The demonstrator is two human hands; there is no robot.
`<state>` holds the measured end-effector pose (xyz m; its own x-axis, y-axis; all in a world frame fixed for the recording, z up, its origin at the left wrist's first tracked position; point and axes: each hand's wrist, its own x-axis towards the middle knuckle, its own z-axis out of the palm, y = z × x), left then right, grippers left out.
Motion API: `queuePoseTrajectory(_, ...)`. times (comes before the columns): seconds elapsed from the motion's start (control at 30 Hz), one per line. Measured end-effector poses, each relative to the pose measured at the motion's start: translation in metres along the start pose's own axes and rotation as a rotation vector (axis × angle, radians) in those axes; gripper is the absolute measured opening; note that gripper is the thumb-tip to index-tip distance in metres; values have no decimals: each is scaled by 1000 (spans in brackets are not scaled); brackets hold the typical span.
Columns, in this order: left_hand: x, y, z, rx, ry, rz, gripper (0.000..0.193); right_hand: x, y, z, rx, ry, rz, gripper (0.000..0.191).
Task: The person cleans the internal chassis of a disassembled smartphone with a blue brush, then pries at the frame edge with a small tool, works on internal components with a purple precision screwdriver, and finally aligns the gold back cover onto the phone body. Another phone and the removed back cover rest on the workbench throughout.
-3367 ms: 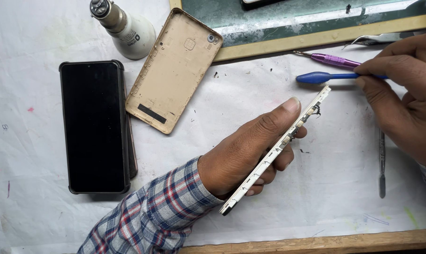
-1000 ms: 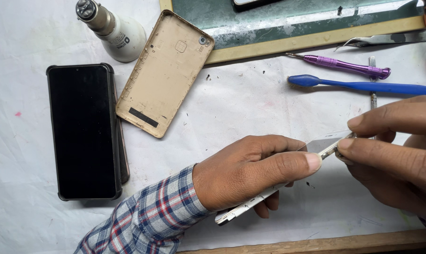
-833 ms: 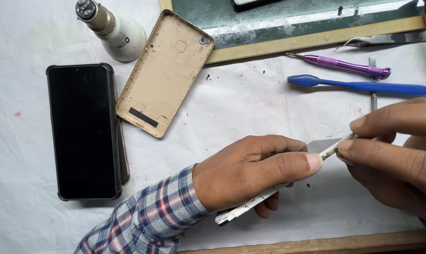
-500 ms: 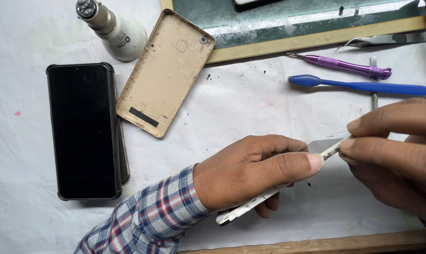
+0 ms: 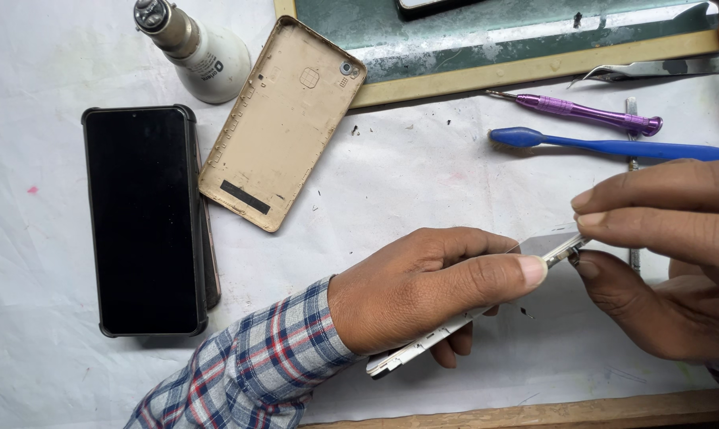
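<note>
While left hand is clamping phone edge-up for access, right hand fingers are pinching its far-right corner.

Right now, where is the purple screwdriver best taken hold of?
Take the purple screwdriver around its thick handle, from above. It lies flat and alone on the white sheet, thin tip toward the left, clear of the blue brush below it.
</note>
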<state>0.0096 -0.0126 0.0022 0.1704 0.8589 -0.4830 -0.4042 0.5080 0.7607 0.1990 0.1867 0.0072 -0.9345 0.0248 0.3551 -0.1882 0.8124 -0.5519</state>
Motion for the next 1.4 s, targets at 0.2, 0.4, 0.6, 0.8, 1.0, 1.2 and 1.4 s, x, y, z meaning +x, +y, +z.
queuePoseTrajectory(0.2, -2, -1, -1, -57, -61, 67, 90, 0, 4, 0, 31, -48, 9, 44)
queuePoseTrajectory(0.4, 1, 3, -3, -39, -94, -64, 81, -5, 1, 8, 331, 48, 230, 31)
queuePoseTrajectory(0.6, -1, 2, -6, 13, -76, 133, 65, -18, -2, 3, 483, -61, 543, 23)
queuePoseTrajectory(0.8, -2, 0, -6, -21, 14, 200, 44, -21, 4, -2, 443, -189, 703, 21)
queuePoseTrajectory(1.0, -5, 5, -4, 111, 74, 214, 35, -21, 2, 0, 414, -203, 764, 24)
queuePoseTrajectory(1.2, -6, 7, -2, 82, 41, 195, 35, -23, -1, 0, 374, -219, 872, 25)
queuePoseTrajectory(1.4, -6, 4, -3, 84, 54, 220, 35, -26, -1, 0, 360, -232, 863, 25)
